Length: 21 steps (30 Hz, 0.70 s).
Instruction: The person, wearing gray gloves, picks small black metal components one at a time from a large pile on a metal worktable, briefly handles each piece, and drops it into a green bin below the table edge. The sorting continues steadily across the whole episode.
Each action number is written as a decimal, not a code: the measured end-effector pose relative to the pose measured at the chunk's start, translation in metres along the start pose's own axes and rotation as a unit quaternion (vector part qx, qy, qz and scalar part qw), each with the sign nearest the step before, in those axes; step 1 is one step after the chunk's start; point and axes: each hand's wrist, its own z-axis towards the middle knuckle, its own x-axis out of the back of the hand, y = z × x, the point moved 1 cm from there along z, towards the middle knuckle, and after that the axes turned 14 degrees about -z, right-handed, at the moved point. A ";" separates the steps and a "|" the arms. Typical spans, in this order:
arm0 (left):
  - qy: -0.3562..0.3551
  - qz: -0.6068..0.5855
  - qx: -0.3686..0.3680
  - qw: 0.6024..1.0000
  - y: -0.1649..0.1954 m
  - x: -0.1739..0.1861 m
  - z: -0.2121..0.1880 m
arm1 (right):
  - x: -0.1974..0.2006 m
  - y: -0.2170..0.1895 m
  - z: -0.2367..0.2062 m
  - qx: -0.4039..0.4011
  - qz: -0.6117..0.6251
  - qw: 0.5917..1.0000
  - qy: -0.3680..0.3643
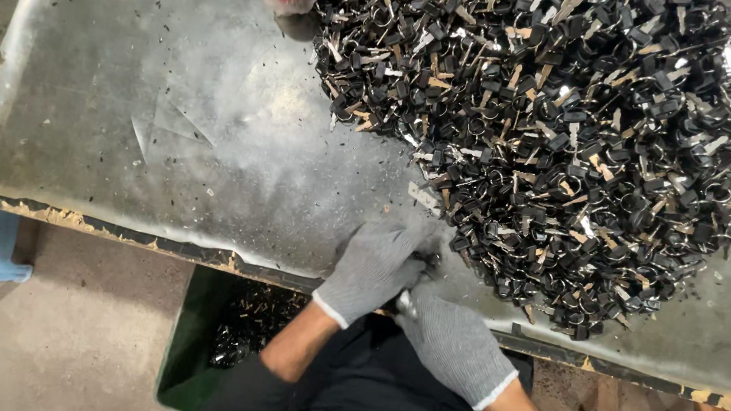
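The left hand (372, 267) and right hand (452, 343), both gloved, pinch 1 small metal piece (416, 279) together. They work beside the big pile (562, 143), so more pieces are close to grab.

Both forearms reach in bare from below and meet at the middle — the left hand (375, 267) in a grey knit glove, fingers curled inward, and the right hand (450, 343), gloved alike, closed in a loose fist just beside it, knuckles touching.
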 end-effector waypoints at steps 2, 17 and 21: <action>-0.039 -0.023 0.124 0.991 -0.006 -0.009 0.007 | 0.000 0.003 0.004 0.012 -0.078 0.995 0.066; -0.089 0.063 0.079 0.991 -0.014 -0.013 -0.025 | 0.003 0.005 0.021 -0.034 -0.189 0.969 0.157; -0.081 0.102 0.113 0.985 -0.011 -0.015 -0.025 | 0.022 0.019 0.026 0.051 -0.046 0.992 0.102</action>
